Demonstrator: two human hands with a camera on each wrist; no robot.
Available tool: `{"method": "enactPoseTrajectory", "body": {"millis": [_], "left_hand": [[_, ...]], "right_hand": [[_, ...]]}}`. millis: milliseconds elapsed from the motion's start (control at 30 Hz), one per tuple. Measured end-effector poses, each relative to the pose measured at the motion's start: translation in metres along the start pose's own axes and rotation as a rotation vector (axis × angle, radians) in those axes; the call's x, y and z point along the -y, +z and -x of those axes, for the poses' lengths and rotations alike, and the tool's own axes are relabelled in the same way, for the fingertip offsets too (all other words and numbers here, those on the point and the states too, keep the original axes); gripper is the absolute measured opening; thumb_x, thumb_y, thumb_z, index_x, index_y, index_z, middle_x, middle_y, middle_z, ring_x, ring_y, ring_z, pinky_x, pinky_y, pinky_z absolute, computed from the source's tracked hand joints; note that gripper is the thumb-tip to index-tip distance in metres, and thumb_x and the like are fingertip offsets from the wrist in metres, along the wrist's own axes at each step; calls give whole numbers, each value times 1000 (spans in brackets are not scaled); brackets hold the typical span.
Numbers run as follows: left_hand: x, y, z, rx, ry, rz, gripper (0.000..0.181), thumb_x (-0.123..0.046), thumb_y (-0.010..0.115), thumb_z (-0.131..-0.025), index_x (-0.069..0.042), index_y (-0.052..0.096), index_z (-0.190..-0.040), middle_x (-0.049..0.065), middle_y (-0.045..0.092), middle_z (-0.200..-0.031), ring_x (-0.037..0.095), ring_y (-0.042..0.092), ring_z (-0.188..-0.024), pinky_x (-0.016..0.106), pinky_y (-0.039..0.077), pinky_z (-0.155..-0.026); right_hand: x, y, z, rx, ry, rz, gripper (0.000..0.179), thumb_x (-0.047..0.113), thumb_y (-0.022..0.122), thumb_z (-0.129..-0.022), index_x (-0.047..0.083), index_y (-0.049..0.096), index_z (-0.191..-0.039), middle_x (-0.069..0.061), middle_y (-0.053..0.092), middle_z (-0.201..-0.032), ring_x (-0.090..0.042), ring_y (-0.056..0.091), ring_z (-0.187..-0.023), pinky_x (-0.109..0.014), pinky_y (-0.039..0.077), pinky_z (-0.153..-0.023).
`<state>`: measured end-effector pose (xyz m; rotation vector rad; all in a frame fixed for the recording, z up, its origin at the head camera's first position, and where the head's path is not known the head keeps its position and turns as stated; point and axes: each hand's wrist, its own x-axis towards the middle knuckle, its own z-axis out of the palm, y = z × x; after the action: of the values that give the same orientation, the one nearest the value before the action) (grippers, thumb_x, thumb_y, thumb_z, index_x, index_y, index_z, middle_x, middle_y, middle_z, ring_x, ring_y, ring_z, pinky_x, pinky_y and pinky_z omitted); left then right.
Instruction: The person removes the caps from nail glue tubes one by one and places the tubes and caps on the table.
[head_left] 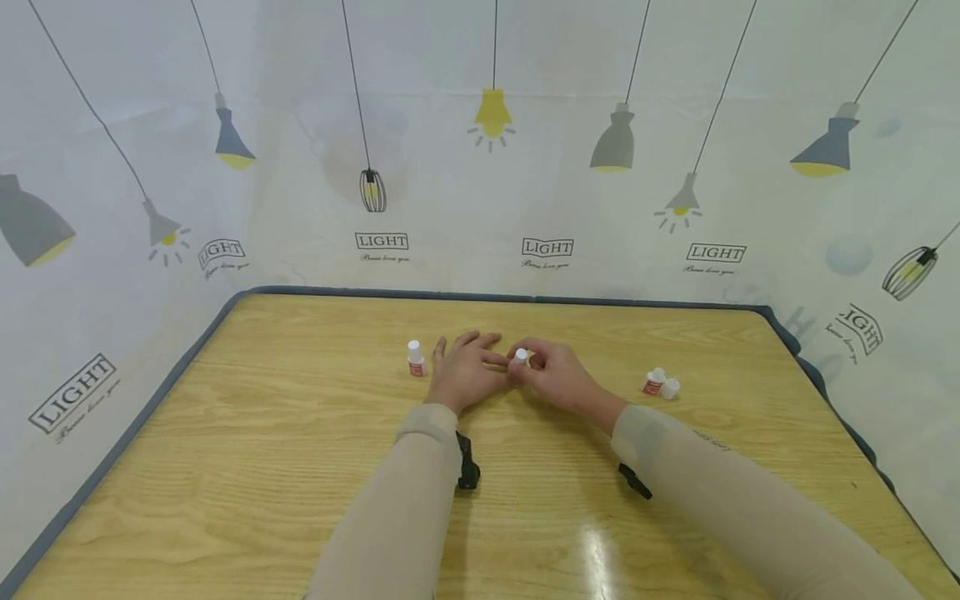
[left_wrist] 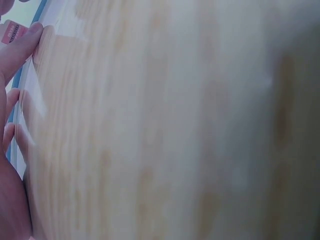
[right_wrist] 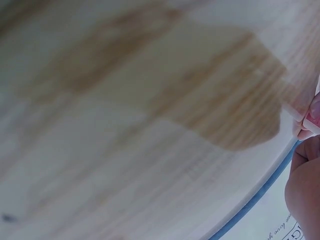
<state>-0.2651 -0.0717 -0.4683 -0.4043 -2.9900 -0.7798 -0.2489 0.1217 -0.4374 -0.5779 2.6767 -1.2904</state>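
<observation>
My right hand (head_left: 558, 375) pinches a small white bottle (head_left: 521, 357) between thumb and fingers near the middle of the table; its white cap points up. In the right wrist view, part of that bottle's red label (right_wrist: 313, 123) shows at the right edge. Palm down with fingers spread, my left hand (head_left: 468, 371) lies just left of it, thumb side close to the bottle. The left wrist view has the pink-red label (left_wrist: 13, 33) right by the left thumb. Another small white bottle (head_left: 416, 358) with a red label stands upright left of the left hand.
Farther right stands a small bottle (head_left: 654, 382) with a red label, and a small white piece (head_left: 670, 388) lies against it. The wooden table (head_left: 300, 467) has a dark blue edge (head_left: 360, 292), with lamp-printed white sheeting (head_left: 450, 192) beyond it.
</observation>
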Motion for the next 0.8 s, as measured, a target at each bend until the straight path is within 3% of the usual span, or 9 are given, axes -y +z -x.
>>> {"method": "enactPoseTrajectory", "body": {"millis": [267,467,600,800], "left_hand": [[0,0,0,5,1,-5,66,-95,40,-69,-49,73,-102,-21,44,-150,16,28,-148,63,1,-120],[-1,-1,0,0,-2,-2,64,-93,39,-72,-48,74,-100,-20,45,-150,16,29,-147,63,2,-120],[-3,-1,0,-1,-2,-5,62,-92,41,-72,-48,74,-102,-20,45,-150,17,29,-147,63,1,-120],[-3,-2,0,8,-8,11,62,-92,42,-71,-49,73,-103,-20,45,-150,17,28,-148,63,0,-120]], "right_hand": [[1,0,0,-2,11,3,21,37,63,-96,26,65,-113,1,44,-56,-15,40,-46,-26,35,-46],[1,0,-1,-75,60,14,39,48,65,-91,19,62,-117,1,43,-58,-14,37,-46,-26,31,-43],[1,-1,0,-125,78,28,35,51,67,-89,22,63,-108,0,46,-59,-14,37,-46,-25,30,-43],[3,-1,0,-127,58,33,30,47,67,-90,23,63,-108,-1,45,-61,-15,38,-48,-25,30,-44]]}}
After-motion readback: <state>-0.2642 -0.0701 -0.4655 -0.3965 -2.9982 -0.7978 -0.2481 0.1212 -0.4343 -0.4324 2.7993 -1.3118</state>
